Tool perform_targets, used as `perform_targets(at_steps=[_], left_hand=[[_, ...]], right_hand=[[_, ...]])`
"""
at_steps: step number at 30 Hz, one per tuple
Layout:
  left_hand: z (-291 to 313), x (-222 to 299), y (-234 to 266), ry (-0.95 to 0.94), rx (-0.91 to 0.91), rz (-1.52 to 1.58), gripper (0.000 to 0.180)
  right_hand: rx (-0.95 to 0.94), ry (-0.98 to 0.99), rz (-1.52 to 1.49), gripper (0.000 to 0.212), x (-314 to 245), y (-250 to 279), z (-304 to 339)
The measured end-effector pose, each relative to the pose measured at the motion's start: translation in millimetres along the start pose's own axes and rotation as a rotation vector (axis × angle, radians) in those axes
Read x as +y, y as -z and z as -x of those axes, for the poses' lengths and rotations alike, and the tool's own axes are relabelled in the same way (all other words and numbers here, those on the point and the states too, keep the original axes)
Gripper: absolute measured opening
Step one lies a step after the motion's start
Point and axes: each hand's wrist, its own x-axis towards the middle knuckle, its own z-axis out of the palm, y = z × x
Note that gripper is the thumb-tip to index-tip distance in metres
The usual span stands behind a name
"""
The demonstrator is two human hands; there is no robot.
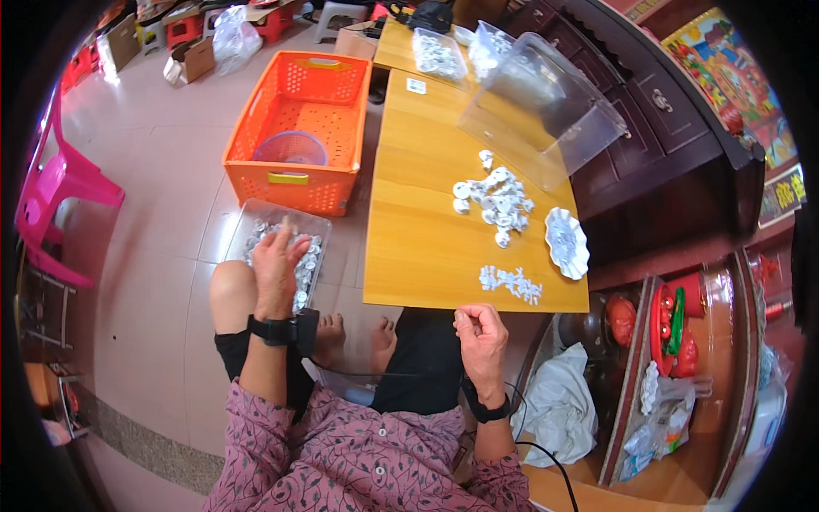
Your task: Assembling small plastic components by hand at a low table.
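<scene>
My left hand (277,266) is over a clear plastic bin (322,229) of small round white and grey parts (304,271), beside my left knee. Its fingers stretch forward, apart and slightly blurred, with nothing visible in them. At the near edge of the yellow wooden table (418,213), my right hand (483,346) is curled closed; whatever its fingers may hold is hidden. On the table in front of it lies a scatter of tiny white pieces (512,284). Farther back is a heap of larger white plastic parts (502,203). A white scalloped dish (579,267) with small translucent pieces sits at the right edge.
An orange crate (294,183) with a purple basket (294,147) stands on the floor left of the table. Toward the back right of the table is a large clear box (546,111), with a smaller filled tub (439,55) beyond. Dark drawers (661,102) border the right; a pink chair (68,188) stands far left.
</scene>
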Motion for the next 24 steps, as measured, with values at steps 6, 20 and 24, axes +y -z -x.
perform_targets(at_steps=[6, 20, 24], left_hand=[[8, -3, -5, -0.153, 0.041, -0.095, 0.040], [75, -38, -73, -0.139, -0.416, -0.445, 0.024], [75, -42, -68, -0.214, -0.428, -0.548, 0.024]], right_hand=[[0.108, 0.074, 0.212, 0.006, 26, 23, -8], [0.148, 0.240, 0.521, 0.040, 90, 29, -131], [-0.042, 0.250, 0.531, 0.044, 80, 21, -137]])
